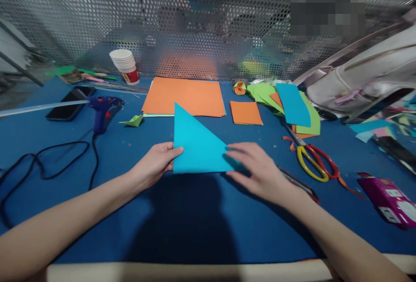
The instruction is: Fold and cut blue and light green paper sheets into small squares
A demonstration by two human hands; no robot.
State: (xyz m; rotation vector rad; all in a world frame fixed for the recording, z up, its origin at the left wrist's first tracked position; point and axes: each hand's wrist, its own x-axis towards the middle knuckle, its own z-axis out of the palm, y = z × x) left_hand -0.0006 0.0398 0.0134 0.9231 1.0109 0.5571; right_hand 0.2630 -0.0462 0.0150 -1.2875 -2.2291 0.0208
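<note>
Blue triangle (196,149), nearer than cups (125,63) nested at far edge of table (260,238), points there, long side slanting rightward; left hand (156,162) pinches it, half-open right hand (258,169) covers one corner.

Craft workspace: glue gun (101,110), scissors (312,157)

Stacked cups (124,63), black phone (65,112)

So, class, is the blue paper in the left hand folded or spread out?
Folded, apparently: the blue paper makes a triangle with a long slanted edge, pinched by the left hand.
</note>
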